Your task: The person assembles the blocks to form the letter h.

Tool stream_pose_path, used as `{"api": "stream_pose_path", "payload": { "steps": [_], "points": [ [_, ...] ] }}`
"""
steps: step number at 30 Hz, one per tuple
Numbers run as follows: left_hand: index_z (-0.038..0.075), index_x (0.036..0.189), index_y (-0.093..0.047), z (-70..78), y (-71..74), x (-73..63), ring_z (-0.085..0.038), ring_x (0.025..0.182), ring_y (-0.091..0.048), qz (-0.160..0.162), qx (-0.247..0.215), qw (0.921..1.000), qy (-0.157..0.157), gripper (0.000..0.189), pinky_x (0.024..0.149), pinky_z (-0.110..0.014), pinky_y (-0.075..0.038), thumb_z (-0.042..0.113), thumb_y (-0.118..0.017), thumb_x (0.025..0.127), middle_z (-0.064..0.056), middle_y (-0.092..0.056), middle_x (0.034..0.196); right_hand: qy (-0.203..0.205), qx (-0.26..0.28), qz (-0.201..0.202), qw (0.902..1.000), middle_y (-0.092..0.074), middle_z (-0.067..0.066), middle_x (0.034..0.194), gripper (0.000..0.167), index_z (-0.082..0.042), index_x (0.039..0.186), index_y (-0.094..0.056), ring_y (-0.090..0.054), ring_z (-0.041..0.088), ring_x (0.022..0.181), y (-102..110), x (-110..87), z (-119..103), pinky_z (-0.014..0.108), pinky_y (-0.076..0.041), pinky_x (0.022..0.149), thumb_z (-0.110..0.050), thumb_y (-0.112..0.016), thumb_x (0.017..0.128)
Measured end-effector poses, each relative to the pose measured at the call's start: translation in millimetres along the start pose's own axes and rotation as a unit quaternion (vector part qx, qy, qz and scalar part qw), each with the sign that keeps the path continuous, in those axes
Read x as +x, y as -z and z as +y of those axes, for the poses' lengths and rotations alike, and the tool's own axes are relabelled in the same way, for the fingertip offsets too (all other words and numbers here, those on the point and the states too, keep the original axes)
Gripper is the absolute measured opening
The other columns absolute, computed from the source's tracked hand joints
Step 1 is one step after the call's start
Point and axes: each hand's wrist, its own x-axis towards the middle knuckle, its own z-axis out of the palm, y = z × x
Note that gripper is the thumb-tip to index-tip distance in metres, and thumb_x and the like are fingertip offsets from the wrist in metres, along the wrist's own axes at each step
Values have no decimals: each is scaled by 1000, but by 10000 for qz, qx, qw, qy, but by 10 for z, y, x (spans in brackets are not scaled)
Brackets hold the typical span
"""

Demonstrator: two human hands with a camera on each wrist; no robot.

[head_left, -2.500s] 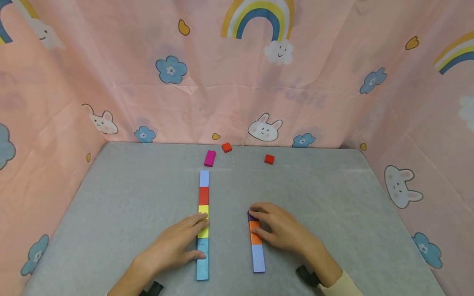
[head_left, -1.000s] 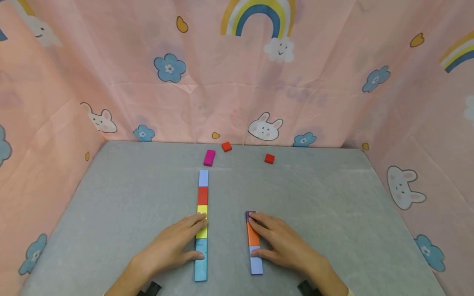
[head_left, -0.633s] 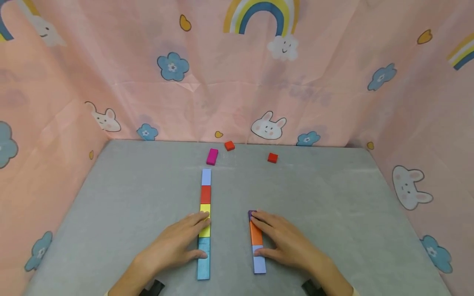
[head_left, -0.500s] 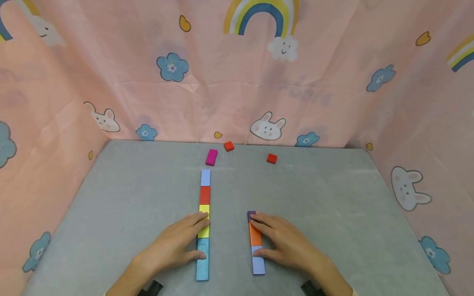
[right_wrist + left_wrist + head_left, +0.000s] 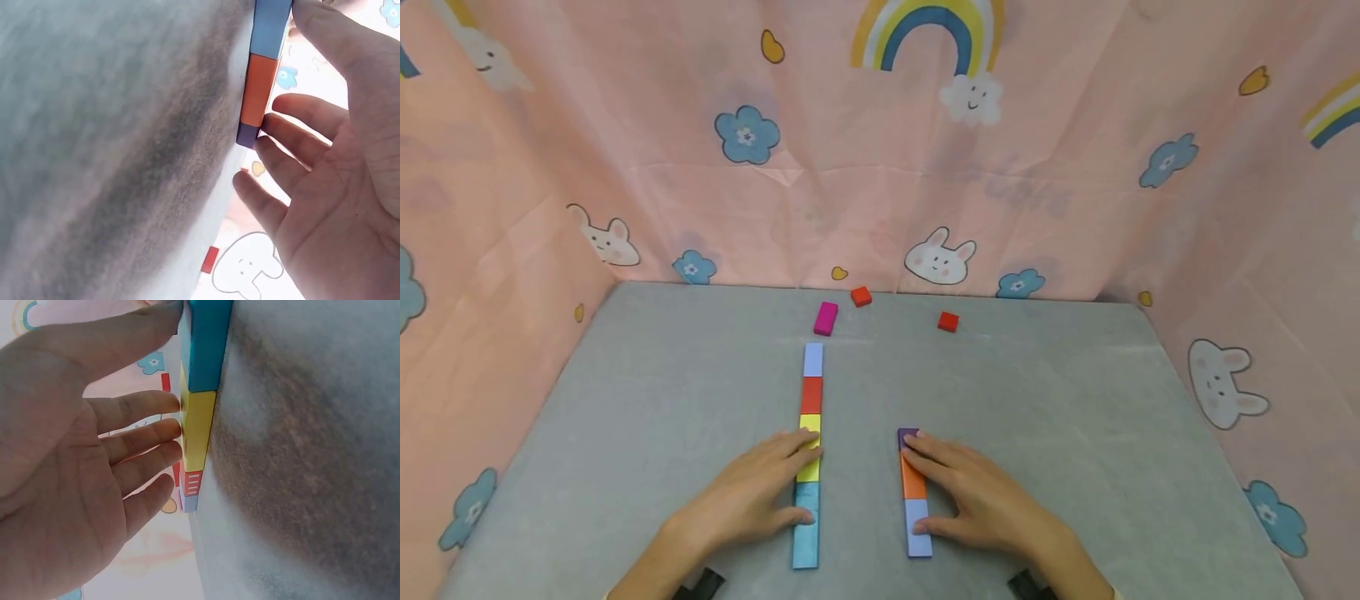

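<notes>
On the left lies a straight row of flat blocks: light blue [image 5: 813,360] at the far end, then red [image 5: 811,396], yellow [image 5: 808,472] and teal [image 5: 806,543]. My left hand [image 5: 748,492] rests along it, fingertips at the yellow block and thumb on the teal one. A shorter row on the right has a purple block [image 5: 904,435], an orange block [image 5: 913,483] and a light blue block [image 5: 917,547]. My right hand [image 5: 981,492] touches this row with extended fingers near the purple and orange blocks, its thumb on the light blue one.
Towards the back of the grey table [image 5: 1037,400] lie a magenta block [image 5: 825,319] and two small red blocks, one near the back edge [image 5: 861,297] and one farther right [image 5: 948,322]. A pink patterned curtain [image 5: 820,200] borders the table.
My right thumb has moved from the orange block back to the light blue one, and its fingers have drawn off the purple block's far end. The left hand stays in place.
</notes>
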Motion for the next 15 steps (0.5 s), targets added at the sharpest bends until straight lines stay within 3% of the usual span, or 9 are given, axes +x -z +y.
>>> {"api": "stream_pose_path", "payload": {
  "steps": [6, 8, 15],
  "points": [
    [8, 151, -58, 9, -9, 92, -28, 147, -54, 329, -127, 9992, -205, 65, 119, -50, -50, 36, -80, 96, -6, -56, 157, 25, -21, -87, 10000, -38, -3, 173, 85, -19, 160, -48, -45, 26, 156, -7, -4, -14, 54, -45, 122, -66, -70, 93],
    [8, 149, -59, 5, 9, 162, -27, 142, -58, 488, -196, 9981, -319, 62, 115, -50, -53, 33, -79, 96, -6, -59, 154, 8, -1, -116, 9999, -38, -5, 173, 85, -19, 160, -48, -45, 25, 155, -12, -4, -17, 54, -45, 122, -66, -69, 93],
    [9, 148, -61, -56, 164, 466, -25, 132, -65, 959, -383, 9943, -249, 58, 108, -47, -59, 26, -80, 96, -7, -63, 148, 0, 75, -86, 9999, -40, -3, 171, 85, -19, 161, -47, -47, 25, 154, -12, -9, -21, 54, -47, 120, -64, -70, 94]
  ]
}}
